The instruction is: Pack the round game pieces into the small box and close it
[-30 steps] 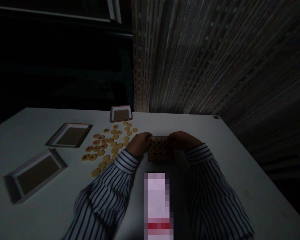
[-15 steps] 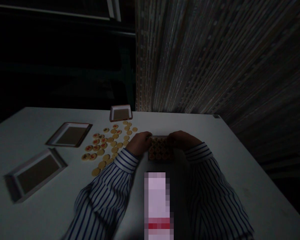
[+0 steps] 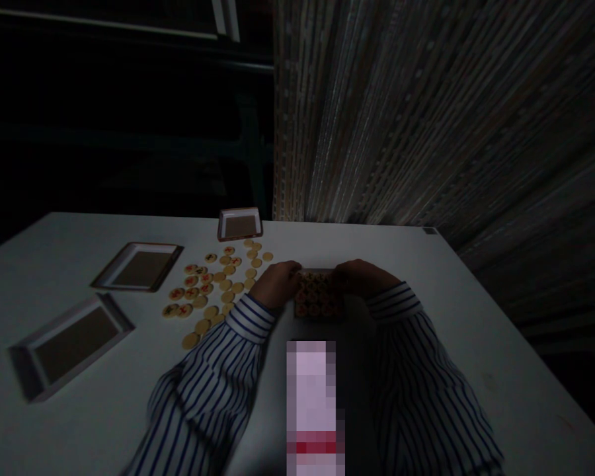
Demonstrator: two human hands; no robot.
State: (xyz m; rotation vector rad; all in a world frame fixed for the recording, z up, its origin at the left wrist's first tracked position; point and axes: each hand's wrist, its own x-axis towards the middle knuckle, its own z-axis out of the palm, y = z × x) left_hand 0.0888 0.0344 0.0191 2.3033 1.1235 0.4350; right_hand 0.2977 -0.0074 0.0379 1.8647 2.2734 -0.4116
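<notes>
Between my hands, low over the white table or on it, is a small box (image 3: pixel 319 316) packed with rows of round Chinese chess pieces (image 3: pixel 315 296). My left hand (image 3: pixel 279 283) is closed at the box's far left corner, fingers curled against its edge. At the far right corner my right hand (image 3: pixel 359 276) is closed in the same way, in deep shadow. The fingertips are too dark to make out clearly. Left of my left hand lie several loose pieces (image 3: pixel 191 293), some with red or black characters upward, others plain.
Two shallow box parts, a near one (image 3: pixel 121 311) and one behind it (image 3: pixel 178 254), lie at left. A third (image 3: pixel 258 223) stands near the table's (image 3: pixel 456 370) back edge. A bead-like curtain (image 3: pixel 377 119) hangs behind. A pixelated patch covers the bottom middle.
Both hands and the box stay almost still. The curtain's left edge has shifted slightly to the right.
</notes>
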